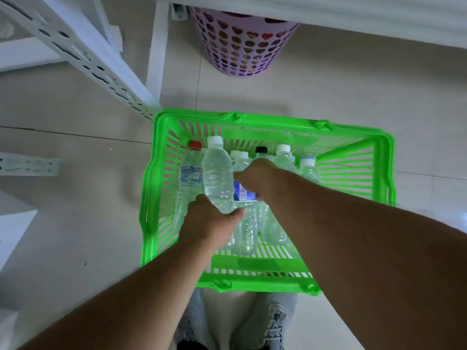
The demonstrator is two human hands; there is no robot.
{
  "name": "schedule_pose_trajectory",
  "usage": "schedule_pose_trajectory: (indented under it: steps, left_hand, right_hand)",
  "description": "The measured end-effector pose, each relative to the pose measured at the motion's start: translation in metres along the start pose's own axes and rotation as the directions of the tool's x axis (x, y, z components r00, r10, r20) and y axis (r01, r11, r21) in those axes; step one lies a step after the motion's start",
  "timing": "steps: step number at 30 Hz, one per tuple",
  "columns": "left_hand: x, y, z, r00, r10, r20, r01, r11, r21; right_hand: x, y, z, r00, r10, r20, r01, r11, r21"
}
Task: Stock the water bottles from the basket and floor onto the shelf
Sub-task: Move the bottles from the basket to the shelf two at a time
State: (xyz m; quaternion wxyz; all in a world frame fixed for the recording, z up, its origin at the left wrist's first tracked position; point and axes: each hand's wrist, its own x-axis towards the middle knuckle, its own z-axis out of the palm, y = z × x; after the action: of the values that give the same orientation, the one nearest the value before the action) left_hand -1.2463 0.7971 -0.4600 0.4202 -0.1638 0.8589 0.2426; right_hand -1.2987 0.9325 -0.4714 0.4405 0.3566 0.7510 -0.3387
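Observation:
A green slatted basket (151, 193) stands on the floor in front of my feet, holding several clear water bottles. My left hand (209, 223) grips the lower end of a white-capped bottle (217, 178) that is raised above the others. My right hand (255, 173) reaches down into the basket and curls round a bottle with a blue label (243, 194). A red-capped bottle (189, 180) lies along the left wall. A black-capped bottle (261, 150) and more white-capped ones (283, 155) lie at the far side.
A white metal shelf frame (83, 54) with perforated uprights rises at the upper left, beside the basket's far left corner. A purple bin with heart-shaped holes (242, 44) stands behind the basket under a white board (328, 11). Tiled floor surrounds the basket.

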Motion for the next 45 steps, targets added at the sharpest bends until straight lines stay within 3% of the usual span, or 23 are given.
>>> schedule_pose_trajectory:
  steps: [3, 7, 9, 12, 20, 25, 30, 38, 45]
  left_hand:
    - [0.004, -0.012, -0.009, 0.999, -0.037, 0.021, 0.039, 0.987, -0.157]
    - [0.009, -0.034, -0.024, 0.99, -0.066, 0.123, 0.09, 0.975, -0.204]
    - [0.013, -0.042, -0.03, 0.979, -0.075, 0.191, 0.124, 0.958, -0.258]
    - [0.014, -0.047, -0.035, 0.964, -0.079, 0.254, 0.158, 0.938, -0.309]
    - [-0.032, -0.032, -0.063, 0.978, 0.009, 0.207, 0.069, 0.928, -0.366]
    - [-0.101, -0.007, -0.125, 0.989, 0.113, 0.1, -0.071, 0.934, -0.35]
    - [-0.205, 0.032, -0.21, 0.955, 0.294, 0.039, -0.261, 0.896, -0.361]
    - [-0.398, 0.077, -0.34, 0.871, 0.49, -0.041, -0.466, 0.797, -0.384]
    - [-0.55, 0.096, -0.395, 0.77, 0.624, -0.129, -0.614, 0.672, -0.414]
  right_hand:
    - [0.006, 0.0, 0.01, 0.998, -0.062, 0.028, 0.066, 0.984, -0.163]
    - [0.012, 0.003, 0.017, 0.997, -0.071, -0.027, 0.064, 0.978, -0.196]
    - [0.013, 0.005, 0.017, 0.997, -0.076, -0.02, 0.071, 0.981, -0.183]
    - [0.012, 0.018, 0.019, 0.997, -0.03, -0.077, 0.029, 0.999, -0.021]
    - [-0.053, 0.033, 0.006, 0.941, -0.117, -0.319, 0.148, 0.986, 0.075]
    - [-0.149, 0.015, -0.052, 0.873, -0.206, -0.442, 0.312, 0.933, 0.181]
    - [-0.289, -0.012, -0.123, 0.814, -0.283, -0.507, 0.449, 0.86, 0.243]
    - [-0.533, -0.031, -0.205, 0.66, -0.423, -0.621, 0.655, 0.729, 0.199]
    - [-0.705, -0.025, -0.245, 0.479, -0.53, -0.7, 0.782, 0.62, 0.066]
